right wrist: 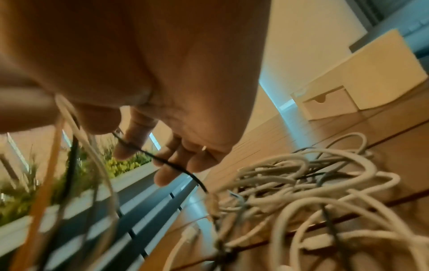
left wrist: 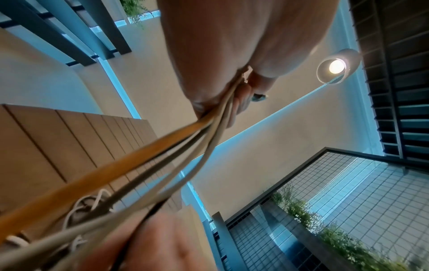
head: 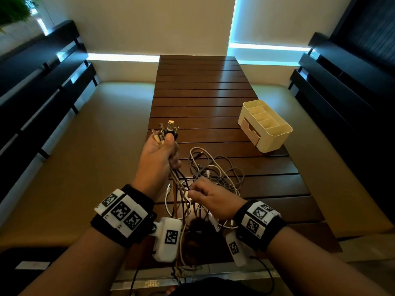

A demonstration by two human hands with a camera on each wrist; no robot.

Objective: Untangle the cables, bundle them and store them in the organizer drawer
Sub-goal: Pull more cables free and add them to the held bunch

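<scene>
Nearest us, at the bottom of the head view, our two forearms carry black bands with white marker blocks, and loose cable ends trail off the near edge of the slatted table between them. Just above, low and right of centre, our right hand curls its fingers and pinches a thin black cable; the right wrist view shows that strand running across the fingertips and down into the heap. Higher, left of centre, our left hand is closed firmly round a gathered bunch of cable ends, their plugs fanned out above the thumb, and the left wrist view shows an orange strand and several pale ones drawn taut out of that fist. Right of centre, the tangle of cables lies on the table in loose white and grey loops. Farthest off, toward the upper right, stands the cream organizer, well apart from the heap, its small drawer seemingly slightly out. We judge that we are in the untangling step: the ends are collected, the lengths still knotted. Next calls for drawing the black strand free through the loops without tightening them, while the left hand holds the plugs steady; bundling and the drawer come later.
</scene>
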